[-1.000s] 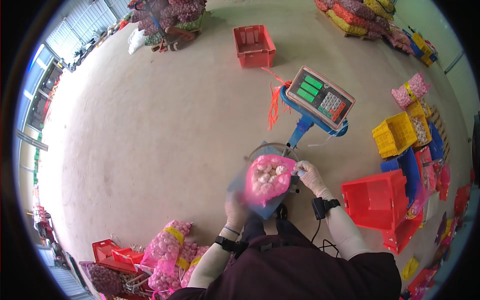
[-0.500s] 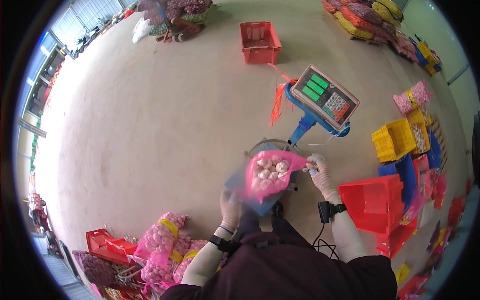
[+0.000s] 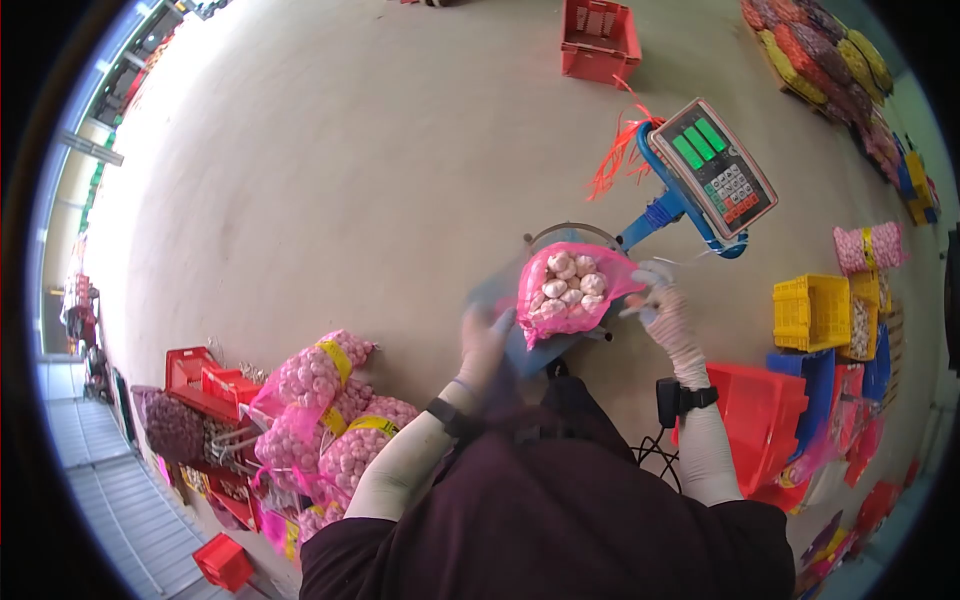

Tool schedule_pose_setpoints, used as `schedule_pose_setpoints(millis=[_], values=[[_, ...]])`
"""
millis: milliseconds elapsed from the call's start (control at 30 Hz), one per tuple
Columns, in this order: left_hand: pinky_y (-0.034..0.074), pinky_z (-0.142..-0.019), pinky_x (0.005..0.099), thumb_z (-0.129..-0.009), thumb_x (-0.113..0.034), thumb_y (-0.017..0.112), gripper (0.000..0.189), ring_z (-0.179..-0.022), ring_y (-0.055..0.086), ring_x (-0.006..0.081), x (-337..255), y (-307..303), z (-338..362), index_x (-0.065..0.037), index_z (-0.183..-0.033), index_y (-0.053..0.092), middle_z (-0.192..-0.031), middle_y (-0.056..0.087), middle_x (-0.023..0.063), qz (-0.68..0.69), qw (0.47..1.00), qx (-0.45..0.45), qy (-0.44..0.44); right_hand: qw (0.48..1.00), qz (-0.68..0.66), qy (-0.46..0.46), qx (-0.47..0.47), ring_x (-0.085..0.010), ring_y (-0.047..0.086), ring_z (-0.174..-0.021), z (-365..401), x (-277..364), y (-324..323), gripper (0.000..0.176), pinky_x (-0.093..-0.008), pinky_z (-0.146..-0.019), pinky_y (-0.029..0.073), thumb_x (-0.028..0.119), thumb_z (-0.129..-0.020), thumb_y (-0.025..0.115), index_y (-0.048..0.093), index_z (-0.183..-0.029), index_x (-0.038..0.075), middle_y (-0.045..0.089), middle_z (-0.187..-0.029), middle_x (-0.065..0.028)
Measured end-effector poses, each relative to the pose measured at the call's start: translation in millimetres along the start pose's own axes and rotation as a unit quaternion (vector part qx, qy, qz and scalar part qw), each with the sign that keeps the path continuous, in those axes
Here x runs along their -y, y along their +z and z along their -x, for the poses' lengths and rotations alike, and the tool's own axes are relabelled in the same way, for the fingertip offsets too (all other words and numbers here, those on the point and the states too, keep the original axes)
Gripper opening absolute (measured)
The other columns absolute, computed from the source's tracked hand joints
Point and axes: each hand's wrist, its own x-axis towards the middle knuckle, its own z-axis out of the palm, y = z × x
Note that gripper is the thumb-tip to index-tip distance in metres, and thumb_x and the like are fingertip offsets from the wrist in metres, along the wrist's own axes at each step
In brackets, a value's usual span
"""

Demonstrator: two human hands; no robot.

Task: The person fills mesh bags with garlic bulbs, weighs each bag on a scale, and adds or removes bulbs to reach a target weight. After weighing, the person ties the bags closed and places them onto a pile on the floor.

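A pink mesh bag [image 3: 533, 283] with several white garlic bulbs [image 3: 570, 285] in its open mouth rests on the platform scale [image 3: 500, 290]. My right hand [image 3: 665, 308], in a pale glove, is closed on the bag's right edge, which stretches to a point at the fingers. My left hand [image 3: 484, 346], also gloved, is beside the bag's lower left side. Its thumb stands apart from the fingers, which are blurred by motion, and nothing shows in it. The scale's display [image 3: 712, 165] with lit green panels stands on a blue post beyond the bag.
Filled garlic bags [image 3: 310, 385] lie at the left by a red crate [image 3: 190, 375]. On the right are a red bin [image 3: 750, 415], a yellow crate [image 3: 812, 312] and blue crates [image 3: 815, 385]. Another red crate [image 3: 600, 45] sits ahead, with stacked sacks [image 3: 815, 50] at the far right.
The view has turned and shifted, so the scale and bag appear farther right. My left hand has moved up beside the bag. My right hand stays at the bag's right edge.
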Motion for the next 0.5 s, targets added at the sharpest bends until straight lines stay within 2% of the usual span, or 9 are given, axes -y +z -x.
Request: schedule_pose_setpoints(millis=[67,100,133,167,200,233,333,400,500], values=[[0.043,-0.066,0.0292,-0.075,-0.022,0.068,0.028,-0.072,0.05,0.0144,-7,2,7,-0.002,-0.086,0.052,-0.078,0.054,0.0064,-0.007,1.0,-0.014,0.01,0.951,0.258,-0.112,0.128,-0.03,0.055,-0.1,-13,43,8,0.049,-0.0388,-0.079,0.048,0.022,-0.072,0.07,0.049,-0.114,0.007,0.045,-0.123,-0.0144],[0.043,-0.066,0.0291,-0.076,-0.021,0.067,0.026,-0.072,0.05,0.0143,-15,3,12,-0.002,-0.084,0.052,-0.077,0.055,0.0062,-0.008,1.0,-0.029,0.009,0.952,0.234,-0.042,0.194,-0.0354,0.047,-0.109,-13,46,14,0.067,-0.0429,-0.086,0.042,0.036,-0.064,0.071,0.045,-0.119,0.01,0.039,-0.129,-0.0161],[0.043,-0.066,0.0291,-0.076,-0.021,0.067,0.024,-0.072,0.05,0.0142,-21,7,13,-0.002,-0.082,0.053,-0.076,0.055,0.006,-0.005,0.999,-0.042,0.011,0.92,0.32,-0.079,0.211,-0.0337,0.054,-0.098,-14,40,22,0.052,-0.0419,-0.08,0.046,0.032,-0.069,0.068,0.051,-0.114,0.011,0.051,-0.116,-0.0161],[0.043,-0.066,0.0291,-0.076,-0.021,0.067,0.024,-0.072,0.05,0.0142,-17,14,11,-0.002,-0.082,0.053,-0.076,0.055,0.006,0.004,0.999,-0.045,0.019,0.906,0.342,0.0,0.249,-0.0337,0.059,-0.084,-17,51,28,0.034,-0.0421,-0.073,0.047,0.025,-0.072,0.064,0.059,-0.102,0.012,0.06,-0.094,-0.0161],[0.042,-0.066,0.029,-0.077,-0.02,0.065,0.022,-0.071,0.05,0.0139,-4,19,11,-0.002,-0.082,0.053,-0.075,0.055,0.0058,0.037,0.997,-0.061,0.013,0.908,0.343,-0.081,0.226,-0.0341,0.06,-0.072,-14,28,37,0.02,-0.0431,-0.067,0.048,0.019,-0.072,0.059,0.063,-0.091,0.012,0.061,-0.077,-0.0161],[0.042,-0.066,0.0289,-0.078,-0.02,0.064,0.021,-0.071,0.049,0.0137,-1,22,15,-0.002,-0.081,0.054,-0.074,0.055,0.0056,0.068,0.995,-0.079,0.003,0.906,0.348,-0.083,0.227,-0.0341,0.06,-0.072,-13,32,33,0.02,-0.0431,-0.067,0.048,0.019,-0.072,0.059,0.063,-0.091,0.012,0.061,-0.077,-0.0161],[0.041,-0.066,0.0274,-0.08,-0.02,0.062,0.019,-0.07,0.047,0.0121,-22,21,35,-0.003,-0.083,0.054,-0.073,0.055,0.0042,0.075,0.992,-0.094,-0.037,0.82,0.378,-0.076,0.423,-0.0312,0.06,-0.075,-10,48,25,0.018,-0.0418,-0.068,0.047,0.017,-0.072,0.059,0.062,-0.088,0.011,0.061,-0.079,-0.0141],[0.04,-0.066,0.0266,-0.08,-0.02,0.062,0.019,-0.07,0.046,0.0115,-26,18,50,-0.003,-0.083,0.054,-0.074,0.055,0.0036,0.106,0.986,-0.101,-0.078,0.817,0.377,-0.071,0.431,-0.0309,0.06,-0.076,-4,39,25,0.017,-0.0414,-0.069,0.047,0.017,-0.072,0.06,0.063,-0.087,0.01,0.061,-0.081,-0.0139],[0.039,-0.066,0.0258,-0.081,-0.021,0.062,0.02,-0.07,0.045,0.0108,12,14,67,-0.004,-0.084,0.054,-0.075,0.054,0.0024,0.093,0.985,-0.137,-0.044,0.816,0.352,-0.096,0.449,-0.0309,0.06,-0.079,-14,38,23,0.017,-0.0408,-0.072,0.047,0.018,-0.07,0.059,0.064,-0.084,0.009,0.061,-0.086,-0.0141]])
